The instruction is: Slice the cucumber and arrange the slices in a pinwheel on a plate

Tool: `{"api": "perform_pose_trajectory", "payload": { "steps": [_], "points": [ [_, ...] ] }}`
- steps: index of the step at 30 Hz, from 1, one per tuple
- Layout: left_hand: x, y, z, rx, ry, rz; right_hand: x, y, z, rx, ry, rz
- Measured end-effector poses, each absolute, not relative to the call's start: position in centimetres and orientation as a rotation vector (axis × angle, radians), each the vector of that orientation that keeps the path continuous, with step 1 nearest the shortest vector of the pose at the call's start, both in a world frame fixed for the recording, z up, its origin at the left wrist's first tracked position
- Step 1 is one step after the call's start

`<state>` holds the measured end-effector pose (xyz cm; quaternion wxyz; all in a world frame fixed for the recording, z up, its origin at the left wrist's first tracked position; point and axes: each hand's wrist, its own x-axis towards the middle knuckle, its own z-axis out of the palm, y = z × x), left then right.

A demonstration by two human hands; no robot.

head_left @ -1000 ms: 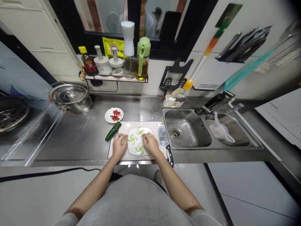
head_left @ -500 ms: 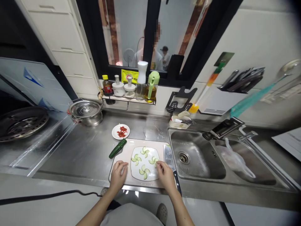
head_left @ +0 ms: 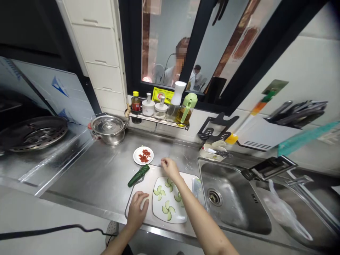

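Note:
A white square plate with cucumber slices laid in pinwheels lies on a pale cutting board. My left hand rests curled on the board just left of the plate. My right hand reaches past the plate's far edge, fingers pinched, close to a small white dish of chopped red chilli. A whole green cucumber lies at the board's far left corner. What the right fingers hold, if anything, is hidden.
A knife lies at the board's right, mostly behind my forearm. A steel sink is to the right, a lidded pot at the back left, a shelf of condiment bottles on the wall. People show behind the window.
My right hand left the plate's right side and moved forward beyond the plate toward the chilli dish. The view tilted up and the left hand stayed on the board.

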<state>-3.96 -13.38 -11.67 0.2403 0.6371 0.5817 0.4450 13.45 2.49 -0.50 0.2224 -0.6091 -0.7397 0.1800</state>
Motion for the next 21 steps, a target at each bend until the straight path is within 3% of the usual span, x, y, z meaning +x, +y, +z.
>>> {"api": "perform_pose_trajectory", "payload": {
  "steps": [10,21],
  "points": [
    [-4.1,-13.1,-13.1,1.889,1.615,1.208,6.7,11.7,-3.6,-1.78,-2.425,0.429],
    [-4.0,-13.1,-12.5,1.906,1.645,1.228,4.1,14.6,-6.6,-1.663,-2.533,0.412]
  ]
}}
